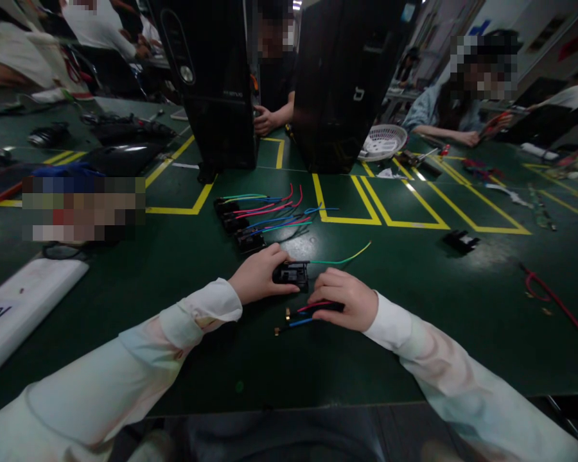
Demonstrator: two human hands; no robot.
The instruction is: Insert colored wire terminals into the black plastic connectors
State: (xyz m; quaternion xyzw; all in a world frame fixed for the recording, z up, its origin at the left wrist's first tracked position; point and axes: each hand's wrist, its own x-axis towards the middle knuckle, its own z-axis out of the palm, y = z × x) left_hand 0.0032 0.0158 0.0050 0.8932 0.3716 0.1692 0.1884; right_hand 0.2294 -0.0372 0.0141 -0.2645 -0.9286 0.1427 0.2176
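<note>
My left hand grips a small black plastic socket housing just above the table, thumb and fingers on its sides. A green-yellow wire runs out of the housing to the right. Close by on the right, my right hand has its fingers curled over a red wire and a blue wire. Brass-coloured terminals stick out at the wires' left ends, apart from the housing. The fingertips of my right hand are partly hidden.
Beyond my hands lie several black housings with coloured wires. Two black computer towers stand behind them. To the right are a black part and a red wire. A white case lies left. Co-workers sit across the table.
</note>
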